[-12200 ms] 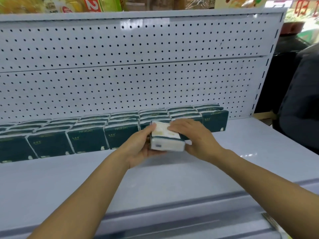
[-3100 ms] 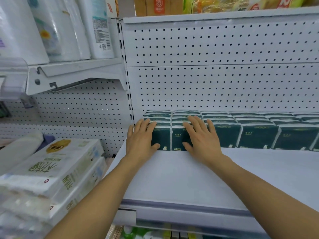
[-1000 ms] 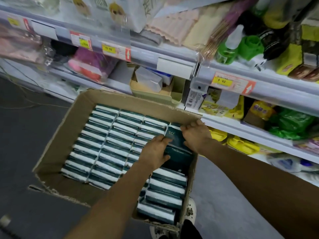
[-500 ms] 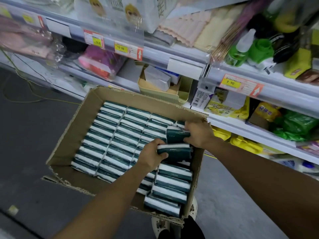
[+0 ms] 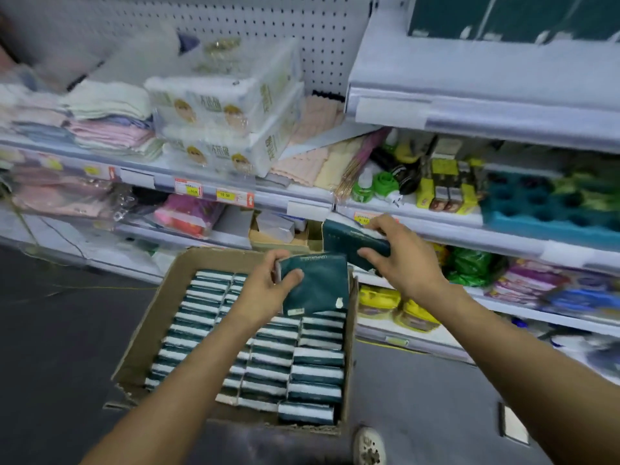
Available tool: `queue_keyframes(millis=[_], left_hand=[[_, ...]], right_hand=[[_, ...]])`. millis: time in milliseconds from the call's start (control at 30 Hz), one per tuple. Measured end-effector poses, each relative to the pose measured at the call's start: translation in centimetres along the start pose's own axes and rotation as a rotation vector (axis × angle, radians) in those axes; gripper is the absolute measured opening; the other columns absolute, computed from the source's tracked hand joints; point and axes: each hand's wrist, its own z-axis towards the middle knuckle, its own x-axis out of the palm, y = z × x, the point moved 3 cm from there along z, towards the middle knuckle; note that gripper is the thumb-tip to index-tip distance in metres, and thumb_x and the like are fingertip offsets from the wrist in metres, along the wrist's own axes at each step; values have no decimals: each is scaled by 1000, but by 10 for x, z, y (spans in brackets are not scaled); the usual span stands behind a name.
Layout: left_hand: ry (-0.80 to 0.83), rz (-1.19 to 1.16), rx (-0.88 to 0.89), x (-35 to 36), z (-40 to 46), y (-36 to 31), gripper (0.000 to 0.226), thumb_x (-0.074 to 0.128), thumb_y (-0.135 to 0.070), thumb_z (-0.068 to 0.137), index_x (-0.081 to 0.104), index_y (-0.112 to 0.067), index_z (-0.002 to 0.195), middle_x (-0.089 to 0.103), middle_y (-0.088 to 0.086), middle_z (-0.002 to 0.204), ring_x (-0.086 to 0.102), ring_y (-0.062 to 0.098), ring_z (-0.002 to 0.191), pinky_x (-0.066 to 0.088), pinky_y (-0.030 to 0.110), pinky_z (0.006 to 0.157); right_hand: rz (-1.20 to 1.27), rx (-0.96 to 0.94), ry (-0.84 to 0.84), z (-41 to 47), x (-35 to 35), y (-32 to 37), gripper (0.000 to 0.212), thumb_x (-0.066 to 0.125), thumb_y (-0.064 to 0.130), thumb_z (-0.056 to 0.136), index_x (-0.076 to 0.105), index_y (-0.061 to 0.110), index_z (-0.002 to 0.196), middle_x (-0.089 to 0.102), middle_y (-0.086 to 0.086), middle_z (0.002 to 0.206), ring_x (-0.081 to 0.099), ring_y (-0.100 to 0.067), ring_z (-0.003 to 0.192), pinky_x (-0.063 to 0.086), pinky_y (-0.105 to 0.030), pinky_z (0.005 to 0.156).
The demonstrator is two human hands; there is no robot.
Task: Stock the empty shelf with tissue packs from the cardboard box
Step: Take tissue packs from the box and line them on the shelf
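An open cardboard box (image 5: 152, 325) stands on the dark floor, filled with rows of dark green tissue packs (image 5: 303, 370). My left hand (image 5: 268, 293) grips one green tissue pack (image 5: 318, 286), held above the box's far right corner. My right hand (image 5: 402, 260) grips a second green tissue pack (image 5: 349, 241), lifted a little higher and to the right. At the top right is the white shelf (image 5: 469, 78), with a row of green packs (image 5: 503, 15) at its back.
Left of the shelf lie large white tissue bundles (image 5: 231, 112) and folded towels (image 5: 107, 129). Lower shelves carry green bottles (image 5: 375, 186), a teal tray (image 5: 550, 209) and yellow packets (image 5: 396, 303). A small open carton (image 5: 281, 234) sits behind the box. A wheel (image 5: 369, 444) shows below.
Both hands have lifted a pack each out of the box's far right corner. The view has tilted up, bringing the white shelf into sight.
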Motion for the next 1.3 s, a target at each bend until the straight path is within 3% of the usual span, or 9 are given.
queue_keyframes(millis=[133, 200, 300, 400, 533, 667, 933, 1033, 1300], left_hand=[[-48, -50, 156, -10, 1, -68, 28, 68, -46, 84, 52, -49, 107, 62, 4, 118, 61, 21, 110, 53, 37, 94], [-51, -47, 217, -11, 1, -100, 29, 65, -45, 86, 49, -49, 109, 62, 3, 118, 60, 22, 112, 51, 45, 96], [-42, -50, 324, -2, 2, -152, 25, 60, -30, 96, 48, -38, 117, 62, 1, 118, 61, 20, 109, 53, 45, 92], [-50, -72, 414, 10, 4, -200, 26, 59, -32, 96, 50, -35, 121, 60, -5, 119, 59, 16, 111, 53, 43, 94], [-83, -91, 472, 35, 15, -249, 34, 60, -46, 91, 50, -39, 122, 58, -9, 124, 57, 14, 115, 50, 44, 98], [-79, -191, 482, 77, 30, -292, 28, 59, -30, 97, 51, -31, 124, 62, -2, 121, 63, 14, 106, 56, 33, 84], [-124, -205, 490, 160, 76, -354, 28, 59, -34, 97, 51, -30, 123, 63, -2, 116, 63, 12, 103, 55, 33, 85], [-154, -192, 482, 181, 92, -372, 29, 58, -35, 97, 50, -29, 125, 61, -9, 113, 61, 4, 98, 53, 24, 79], [-186, -250, 408, 205, 123, -389, 29, 58, -31, 97, 51, -27, 125, 62, 0, 119, 65, 12, 99, 56, 32, 85]], right_hand=[[27, 12, -125, -11, -64, 11, 32, 67, 33, 88, 50, 26, 115, 64, 2, 112, 62, -24, 94, 53, -41, 71], [40, -3, -204, -14, -96, 13, 32, 68, 32, 88, 52, 25, 115, 65, 5, 111, 61, -21, 96, 48, -34, 72], [62, -12, -307, -17, -141, 10, 30, 70, 33, 86, 52, 29, 110, 62, 13, 101, 60, -15, 91, 40, -28, 69], [90, -20, -397, -19, -185, 1, 28, 71, 32, 85, 51, 30, 105, 58, 16, 92, 60, -18, 87, 47, -35, 70], [138, -36, -499, -17, -243, -27, 30, 72, 27, 85, 52, 26, 107, 59, 11, 99, 60, -20, 91, 53, -44, 79], [84, -5, -587, -6, -296, -76, 38, 73, 29, 84, 50, 27, 115, 63, 6, 111, 60, -21, 98, 51, -38, 81], [-97, 42, -474, 46, -357, -178, 52, 72, 36, 85, 43, 38, 128, 58, 9, 126, 61, -19, 90, 45, -32, 73], [-194, -39, -355, 66, -358, -196, 53, 71, 38, 86, 44, 39, 131, 51, 11, 132, 61, -19, 99, 49, -36, 78], [-357, -112, -367, 112, -367, -237, 54, 67, 40, 87, 46, 32, 137, 50, 8, 129, 46, -14, 116, 50, -34, 73]])
